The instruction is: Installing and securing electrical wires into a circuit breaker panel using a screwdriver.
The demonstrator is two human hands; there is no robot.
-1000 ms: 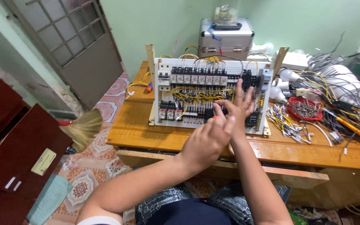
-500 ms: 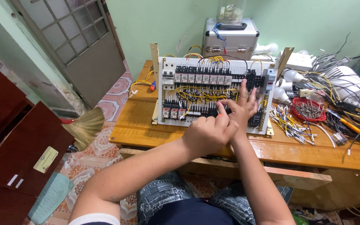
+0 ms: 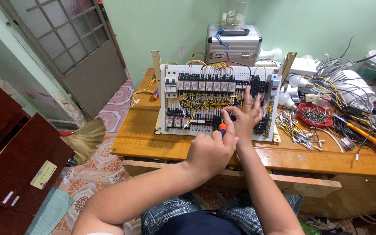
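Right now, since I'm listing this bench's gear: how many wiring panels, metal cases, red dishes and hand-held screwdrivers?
White wiring panel with yellow wires: 1
Silver ribbed metal case: 1
Red round dish of screws: 1
Orange-handled screwdriver in the left hand: 1
Total: 4

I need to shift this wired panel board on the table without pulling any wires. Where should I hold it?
Take the panel board by its two bare upright side rails, coming in from left and right. The face is packed with relays and yellow wires, and both hands, left hand and right hand, work its lower middle.
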